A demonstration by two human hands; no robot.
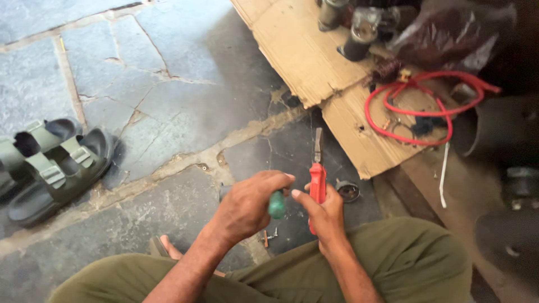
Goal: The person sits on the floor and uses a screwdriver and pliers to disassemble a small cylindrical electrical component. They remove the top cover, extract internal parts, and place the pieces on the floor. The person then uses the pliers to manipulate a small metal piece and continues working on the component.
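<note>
Informal floor-level repair workshop, cracked stone slab floor, flattened cardboard as work mat, small motor parts, coiled red wire, loose screws, red-handled pliers, sandals set aside nearby.

The floor is grey stone slabs, cracked, with pale mortar joints running from nine o'clock toward two. Daylight falls soft across it. Torn brown cardboard lies flat at one o'clock, and olive strap sandals sit at nine.
</note>
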